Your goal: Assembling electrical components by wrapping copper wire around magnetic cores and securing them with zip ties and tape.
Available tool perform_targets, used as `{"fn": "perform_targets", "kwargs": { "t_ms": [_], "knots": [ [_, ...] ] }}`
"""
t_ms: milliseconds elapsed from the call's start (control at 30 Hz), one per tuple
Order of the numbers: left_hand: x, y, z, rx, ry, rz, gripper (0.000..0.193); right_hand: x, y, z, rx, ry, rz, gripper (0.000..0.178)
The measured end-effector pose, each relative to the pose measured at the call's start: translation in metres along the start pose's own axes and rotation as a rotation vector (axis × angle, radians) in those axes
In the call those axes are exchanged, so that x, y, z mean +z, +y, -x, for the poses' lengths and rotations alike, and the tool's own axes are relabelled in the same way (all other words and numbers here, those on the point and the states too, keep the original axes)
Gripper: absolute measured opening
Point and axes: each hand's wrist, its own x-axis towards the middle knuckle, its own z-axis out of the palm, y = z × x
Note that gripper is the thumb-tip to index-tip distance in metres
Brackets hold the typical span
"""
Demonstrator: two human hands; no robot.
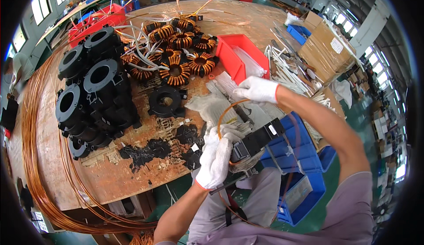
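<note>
My left hand [217, 154], in a white knitted glove, is closed on a thick copper wire [222, 117] beside a black plastic core housing [259, 139]. That housing sits at the table's front edge, above my lap, seen mostly from its side. From my left hand the wire bends up in an arc to my right hand [256, 89], also gloved, whose fingers are closed around it. Below my right hand lie crumpled white cloths [207, 108]. A single black ring housing [165, 101] lies flat on the worn wooden table [110, 176].
Stacked black ring housings [99, 75] stand at left. Several copper-wound toroid coils [175, 70] lie behind. A red bin [225, 59] stands near my right hand. Blue bins [289, 150] hang right of my lap. Long copper wires [33, 125] curve round the left edge. A cardboard box [329, 46] stands far right.
</note>
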Motion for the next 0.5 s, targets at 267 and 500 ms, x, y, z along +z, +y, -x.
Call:
{"fn": "perform_targets", "kwargs": {
  "t_ms": [267,500],
  "knots": [
    [0.002,-0.003,-0.009,-0.090,0.041,0.259,0.041,0.043,0.055,-0.002,-0.118,0.567,0.406,0.041],
    [-0.011,-0.014,-0.009,-0.319,0.069,0.185,0.036,0.094,0.074,0.226,-0.489,0.598,-0.547,0.015]
  ]
}}
